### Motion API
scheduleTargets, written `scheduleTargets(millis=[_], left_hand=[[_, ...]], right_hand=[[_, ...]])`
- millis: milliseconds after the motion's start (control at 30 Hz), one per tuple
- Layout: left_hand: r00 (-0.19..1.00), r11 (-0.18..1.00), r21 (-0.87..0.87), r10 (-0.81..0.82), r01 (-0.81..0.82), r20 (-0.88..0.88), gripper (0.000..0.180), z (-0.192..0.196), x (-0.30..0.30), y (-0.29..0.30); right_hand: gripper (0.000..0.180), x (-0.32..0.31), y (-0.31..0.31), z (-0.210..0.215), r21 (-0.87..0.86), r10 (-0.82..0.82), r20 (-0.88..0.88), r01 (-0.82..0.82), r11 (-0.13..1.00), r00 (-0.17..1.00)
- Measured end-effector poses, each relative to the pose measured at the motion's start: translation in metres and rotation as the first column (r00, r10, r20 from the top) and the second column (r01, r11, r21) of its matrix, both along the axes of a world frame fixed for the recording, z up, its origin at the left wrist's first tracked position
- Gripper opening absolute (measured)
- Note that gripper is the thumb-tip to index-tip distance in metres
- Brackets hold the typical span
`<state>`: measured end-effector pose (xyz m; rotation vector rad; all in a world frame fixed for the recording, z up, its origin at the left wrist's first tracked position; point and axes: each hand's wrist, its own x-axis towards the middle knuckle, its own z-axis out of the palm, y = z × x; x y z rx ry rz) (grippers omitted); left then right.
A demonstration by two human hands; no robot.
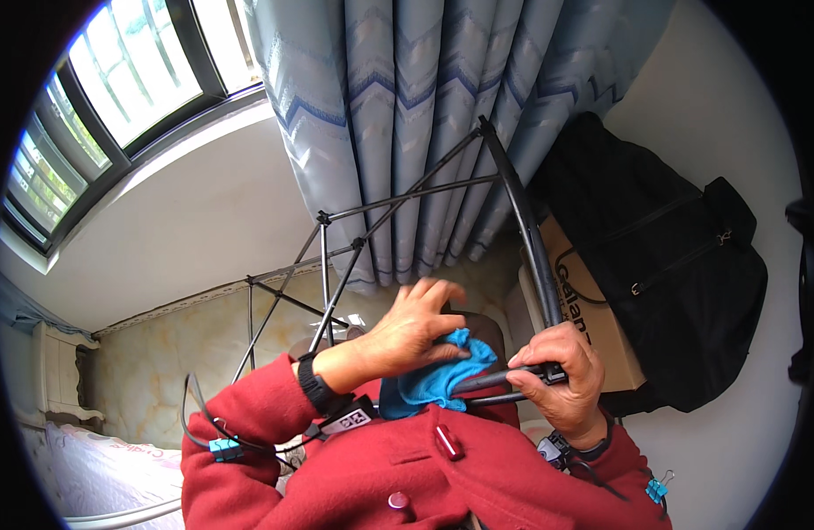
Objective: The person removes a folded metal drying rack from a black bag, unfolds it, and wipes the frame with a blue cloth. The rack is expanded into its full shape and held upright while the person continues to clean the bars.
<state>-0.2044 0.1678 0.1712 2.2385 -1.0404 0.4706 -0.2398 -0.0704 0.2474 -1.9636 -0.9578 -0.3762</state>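
Note:
A black folding frame of thin tubes (363, 240) stands before me, its bars crossing and meeting at joints. My right hand (566, 375) is closed round the corner where a thick upright bar (535, 256) meets the tubes crossing my lap. A blue cloth (442, 375) lies bunched on my lap, against the left end of those lap tubes. My left hand (416, 329) pinches the cloth's upper part, with its thumb over it. The outer fingers are slightly blurred, and part of the grip is hidden behind the cloth.
Blue patterned curtains (416, 132) hang behind the frame. To the right, a large black bag (663, 274) leans over a brown cardboard box (614, 353). A window (133, 71) is at upper left. A white cabinet (63, 371) and a plastic-wrapped item (116, 464) stand at left.

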Motion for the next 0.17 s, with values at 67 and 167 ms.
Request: scheduleTargets(millis=[67, 167], left_hand=[[0.998, 0.995, 0.087, -0.046, 0.049, -0.043, 0.037, 0.009, 0.012, -0.015], [0.905, 0.969, 0.157, -0.110, 0.189, -0.410, 0.042, 0.027, 0.031, -0.037]], right_hand=[[0.033, 0.006, -0.001, 0.000, -0.010, 0.014, 0.036, -0.013, 1.000, 0.999], [0.032, 0.021, -0.001, 0.001, -0.023, 0.055, 0.071, -0.054, 0.998, 0.996]])
